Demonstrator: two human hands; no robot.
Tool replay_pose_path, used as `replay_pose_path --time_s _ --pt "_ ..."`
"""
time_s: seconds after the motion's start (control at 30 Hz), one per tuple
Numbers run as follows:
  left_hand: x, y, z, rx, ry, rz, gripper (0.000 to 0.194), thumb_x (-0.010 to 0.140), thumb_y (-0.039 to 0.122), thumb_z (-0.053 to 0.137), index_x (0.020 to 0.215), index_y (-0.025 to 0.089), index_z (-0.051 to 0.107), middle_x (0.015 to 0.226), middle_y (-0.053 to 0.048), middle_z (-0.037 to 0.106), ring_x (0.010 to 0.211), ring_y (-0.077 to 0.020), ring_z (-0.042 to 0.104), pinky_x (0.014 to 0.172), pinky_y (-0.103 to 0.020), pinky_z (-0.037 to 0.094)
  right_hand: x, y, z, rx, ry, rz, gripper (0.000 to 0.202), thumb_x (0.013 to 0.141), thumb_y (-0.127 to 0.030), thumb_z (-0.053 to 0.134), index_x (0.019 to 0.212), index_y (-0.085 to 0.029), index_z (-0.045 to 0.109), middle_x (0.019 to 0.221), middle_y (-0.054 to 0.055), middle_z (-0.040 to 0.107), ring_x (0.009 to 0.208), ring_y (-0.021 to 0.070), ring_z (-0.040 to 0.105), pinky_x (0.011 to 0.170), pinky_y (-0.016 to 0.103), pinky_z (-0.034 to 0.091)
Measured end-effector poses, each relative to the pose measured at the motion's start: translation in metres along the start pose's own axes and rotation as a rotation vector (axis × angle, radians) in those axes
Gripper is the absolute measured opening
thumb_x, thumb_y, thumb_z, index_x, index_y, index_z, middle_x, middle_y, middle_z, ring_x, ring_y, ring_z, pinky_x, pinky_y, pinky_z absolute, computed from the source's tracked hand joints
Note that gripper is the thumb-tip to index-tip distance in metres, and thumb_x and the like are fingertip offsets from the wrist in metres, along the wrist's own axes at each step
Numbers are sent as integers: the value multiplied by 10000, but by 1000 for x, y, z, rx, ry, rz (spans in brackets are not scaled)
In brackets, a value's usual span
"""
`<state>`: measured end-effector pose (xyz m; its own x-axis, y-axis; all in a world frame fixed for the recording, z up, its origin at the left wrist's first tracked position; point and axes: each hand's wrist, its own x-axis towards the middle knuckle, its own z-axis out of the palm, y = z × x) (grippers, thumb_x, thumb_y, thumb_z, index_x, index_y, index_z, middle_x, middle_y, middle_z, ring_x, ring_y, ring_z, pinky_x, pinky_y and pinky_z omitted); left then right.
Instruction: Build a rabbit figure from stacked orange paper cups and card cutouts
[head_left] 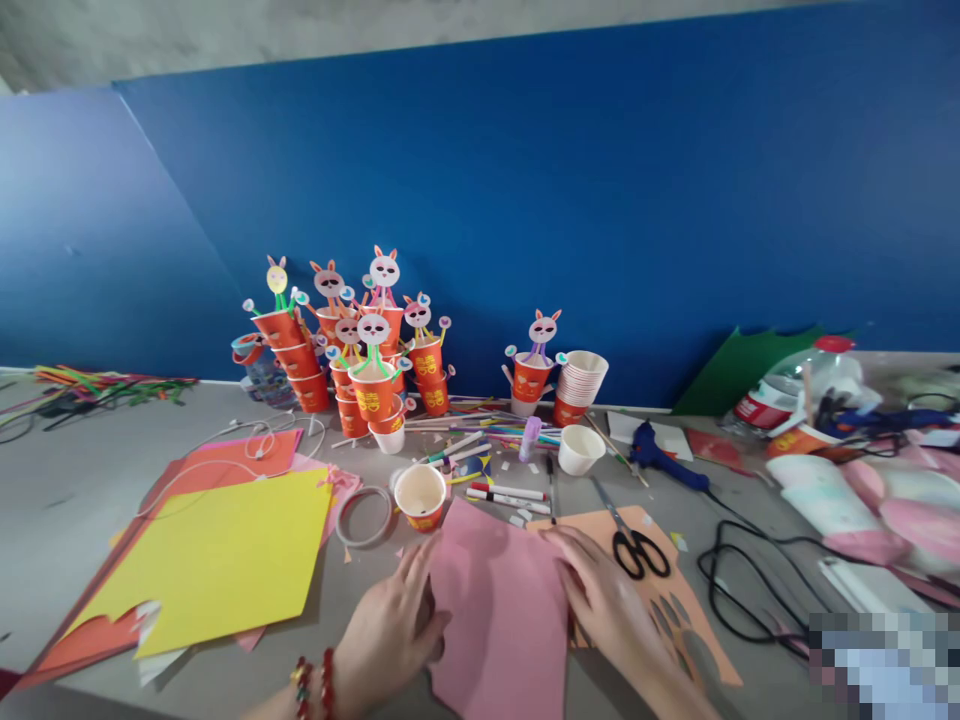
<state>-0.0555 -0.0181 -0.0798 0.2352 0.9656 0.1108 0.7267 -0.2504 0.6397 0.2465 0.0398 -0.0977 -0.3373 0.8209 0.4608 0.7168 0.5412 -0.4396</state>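
A sheet of pink paper (499, 620) lies at the front middle, between both hands. My left hand (394, 625), with beaded bracelets at the wrist, rests at the paper's left edge, its fingers slightly apart. My right hand (600, 590) touches the paper's upper right edge, thumb near the sheet and fingers bent over the edge; whether it pinches the paper is unclear. Under the right forearm lies an orange sheet (694, 620) with cut-out holes. Black-handled scissors (637, 553) rest on it. Just beyond the pink paper are red and black markers (508, 495) and a red paper cup (421, 497).
Yellow paper (232, 570) covers red sheets at left. Behind stand stacked red cups with rabbit figures (375, 385), a white cup (581, 450) and a tape ring (364, 517). A blue glue gun (664, 460) with a black cord and a plastic bottle (814, 380) are at right.
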Motion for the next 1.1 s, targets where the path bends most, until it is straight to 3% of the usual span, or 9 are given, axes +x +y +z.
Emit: replay_pose_path --time_s 0.07,0.13,0.3,0.4,0.5,0.63,0.77,0.97,1.1 --pt "-5 1 -2 209 27 104 548 844 204 579 1381 264 493 1170 -122 666 935 -276 703 783 -375 583 -1 3 1 -7 -15 -14 391 903 -112 417 1182 -221 668 1172 128 730 1095 288 700 911 432 601" --pt "-7 7 -3 326 3 182 470 846 209 584 1313 248 554 1172 -124 650 1005 -294 670 863 -419 571 0 6 2 4 -31 -7 384 913 -119 411 1178 -215 672 1175 130 727 1101 287 695 922 436 596" --pt "-1 21 1 471 -62 339 514 827 230 630 1335 240 552 1464 -146 505 1339 -374 467 1092 -562 419 -2 14 8 16 -62 2 361 936 -152 418 1191 -210 667 1212 129 712 1145 279 672 961 430 574" --pt "6 20 4 455 -222 414 602 845 334 656 1415 243 484 1595 -133 365 1459 -368 325 1194 -579 273 -5 18 12 -11 -32 -5 385 913 -120 405 1182 -212 666 1195 123 717 1123 270 683 945 418 581" --pt "13 16 4 368 -396 425 751 872 532 615 1512 237 357 1630 -133 303 1493 -339 276 1226 -522 240 -6 19 13 -27 2 -17 409 885 -92 407 1175 -229 661 1167 106 724 1095 264 693 926 414 589" --pt "18 18 4 346 -476 363 766 915 624 489 1536 210 318 1645 -171 238 1517 -353 208 1233 -543 200 -2 13 10 -29 19 -17 397 893 -91 425 1184 -244 647 1173 94 715 1102 259 683 923 409 587" --pt "20 25 3 378 -473 328 758 937 647 409 1532 185 328 1639 -209 225 1517 -379 193 1224 -578 187 0 10 6 -61 30 -10 414 883 -81 432 1220 -221 627 1208 107 701 1122 270 668 923 417 585" --pt "25 34 9 387 -500 501 771 929 669 396 1532 196 314 1636 -171 267 1496 -380 251 1210 -591 204 0 14 4 -107 47 -9 378 888 -121 462 1210 -208 640 1196 121 707 1092 294 675 909 443 585" --pt "27 34 12 432 -454 519 764 918 670 427 1516 203 346 1614 -170 318 1468 -382 299 1184 -587 251 0 15 5 -83 61 6 411 863 -82 442 1190 -216 652 1181 113 712 1096 281 670 925 432 573"
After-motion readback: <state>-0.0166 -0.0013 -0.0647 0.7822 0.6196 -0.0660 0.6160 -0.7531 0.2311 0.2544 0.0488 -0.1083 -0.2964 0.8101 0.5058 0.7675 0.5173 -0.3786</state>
